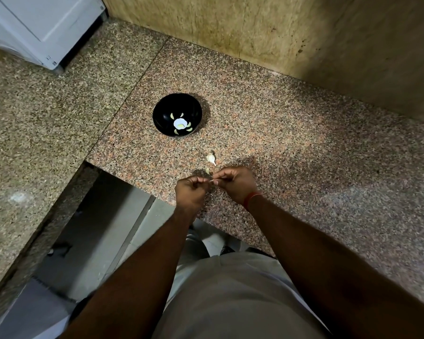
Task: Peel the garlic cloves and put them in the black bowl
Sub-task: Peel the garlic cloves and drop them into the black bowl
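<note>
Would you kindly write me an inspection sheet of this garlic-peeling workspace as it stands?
Surface: speckled granite counter, with a seam running left of the bowl.
Job's things: black bowl holds several peeled cloves; one unpeeled clove lies on the counter between bowl and hands; a small pale piece lies just beyond the hands.
Clutter: nothing seen beyond that piece.
Hands: left hand and right hand meet above the counter's front edge, fingers curled, pinching a small clove between them; it is mostly hidden.
Cables: nothing seen.
Surroundings: tiled wall behind; white appliance at far left; red thread on the right wrist.
</note>
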### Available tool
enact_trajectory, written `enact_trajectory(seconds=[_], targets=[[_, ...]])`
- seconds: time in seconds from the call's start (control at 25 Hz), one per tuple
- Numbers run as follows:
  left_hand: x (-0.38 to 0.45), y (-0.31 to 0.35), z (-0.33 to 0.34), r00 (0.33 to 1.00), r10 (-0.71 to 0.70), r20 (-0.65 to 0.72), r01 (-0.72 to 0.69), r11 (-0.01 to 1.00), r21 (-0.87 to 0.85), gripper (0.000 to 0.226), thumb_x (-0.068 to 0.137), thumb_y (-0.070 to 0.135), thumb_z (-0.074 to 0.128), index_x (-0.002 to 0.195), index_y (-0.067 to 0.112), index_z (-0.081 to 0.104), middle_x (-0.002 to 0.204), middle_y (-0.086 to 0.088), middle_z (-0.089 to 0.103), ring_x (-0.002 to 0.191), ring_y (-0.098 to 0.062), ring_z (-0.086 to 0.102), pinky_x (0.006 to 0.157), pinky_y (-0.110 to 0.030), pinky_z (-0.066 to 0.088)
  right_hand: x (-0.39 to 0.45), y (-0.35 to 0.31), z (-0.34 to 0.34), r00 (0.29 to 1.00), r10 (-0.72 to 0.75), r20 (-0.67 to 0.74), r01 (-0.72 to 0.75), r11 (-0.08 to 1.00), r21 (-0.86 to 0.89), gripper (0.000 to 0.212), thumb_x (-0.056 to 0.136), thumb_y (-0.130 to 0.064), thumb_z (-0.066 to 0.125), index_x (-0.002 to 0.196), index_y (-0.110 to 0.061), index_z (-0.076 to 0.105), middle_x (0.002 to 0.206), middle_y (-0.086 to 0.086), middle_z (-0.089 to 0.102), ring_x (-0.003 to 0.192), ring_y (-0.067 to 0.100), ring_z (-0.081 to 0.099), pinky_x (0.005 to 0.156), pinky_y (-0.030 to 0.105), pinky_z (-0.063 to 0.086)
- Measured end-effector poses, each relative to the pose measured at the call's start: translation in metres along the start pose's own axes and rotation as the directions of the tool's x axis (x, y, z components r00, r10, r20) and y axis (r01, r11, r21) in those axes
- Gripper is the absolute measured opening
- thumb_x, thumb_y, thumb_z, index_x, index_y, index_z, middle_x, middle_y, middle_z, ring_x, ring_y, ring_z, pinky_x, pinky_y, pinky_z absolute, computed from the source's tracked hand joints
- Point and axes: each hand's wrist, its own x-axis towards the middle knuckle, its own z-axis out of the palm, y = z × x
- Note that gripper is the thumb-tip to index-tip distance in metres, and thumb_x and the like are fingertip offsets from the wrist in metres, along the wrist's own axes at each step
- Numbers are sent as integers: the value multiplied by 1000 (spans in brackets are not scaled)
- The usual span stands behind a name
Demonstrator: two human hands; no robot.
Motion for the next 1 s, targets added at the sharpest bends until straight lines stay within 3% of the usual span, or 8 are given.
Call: enact_trajectory(seconds=[0.12, 0.2, 0.44, 0.56, 0.64, 0.8, 0.92, 1.0], targets=[[0, -2, 1, 999, 6, -33, -6, 1000, 25, 9, 88, 8, 77, 79, 10, 75, 81, -12, 75, 72, -33, 67, 69, -41, 60, 0, -1, 0, 997, -68, 20, 69, 994, -80, 12, 86, -6, 78, 91, -17, 80, 90, -8, 78, 82, 0, 71, 83, 21, 58], [-1, -1, 2, 998, -16, -53, 16, 1000, -1, 11, 87, 5, 75, 77, 8, 73, 78, -16, 73, 63, -21, 62, 61, -33, 56, -1, -2, 0, 997, -79, 25, 81, 993, -80, 13, 86, -5, 77, 92, -16, 80, 89, -8, 77, 80, -1, 71, 80, 16, 56], [0, -3, 0, 982, -128, -139, 116, 989, -86, 3, 86, 4, 73, 84, 3, 75, 78, -12, 74, 64, -16, 61, 56, -29, 51, 0, 0, -5, 989, 148, -22, -134, 944, 303, 11, 89, -2, 74, 97, -7, 78, 93, 7, 79, 88, 23, 76, 80, 36, 64], [-1, -4, 0, 978, -163, -127, 155, 985, -70, 5, 88, 7, 73, 89, 10, 78, 85, -9, 77, 71, -18, 64, 61, -33, 57, -1, 6, -11, 979, 206, -1, -193, 921, 338, 11, 92, -3, 71, 101, -5, 76, 97, 9, 78, 89, 24, 75, 79, 40, 64], [-2, -5, 2, 983, -156, -93, 151, 986, -66, 10, 90, 7, 70, 94, 10, 78, 88, -5, 78, 75, -17, 66, 66, -33, 57, -3, 9, -11, 969, 247, 5, -235, 918, 320, 9, 95, -4, 68, 101, -4, 74, 95, 11, 76, 81, 21, 70, 78, 41, 64], [-6, -3, 6, 984, -162, -78, 157, 985, -64, 12, 92, 5, 69, 101, 6, 76, 91, -5, 77, 69, -9, 65, 50, -16, 50, -5, 13, -8, 962, 274, -1, -267, 937, 228, 12, 100, -9, 61, 97, -3, 70, 83, 7, 71, 72, 17, 62, 72, 39, 60], [-9, -7, 3, 981, -169, -100, 162, 984, -74, 8, 92, 4, 69, 91, 8, 76, 81, -2, 75, 61, -5, 65, 51, -21, 52, -4, 14, -6, 984, 162, -81, -165, 986, -38, 13, 96, -9, 67, 86, -14, 74, 89, -4, 74, 80, 8, 68, 77, 26, 58], [-8, -13, 1, 978, -172, -116, 168, 985, -44, 8, 92, 5, 69, 88, 6, 76, 82, -8, 74, 67, -13, 64, 56, -25, 54, -3, 13, -4, 989, 95, -109, -109, 985, -131, 14, 93, -6, 69, 89, -17, 78, 97, -6, 76, 87, 1, 68, 84, 23, 57]])
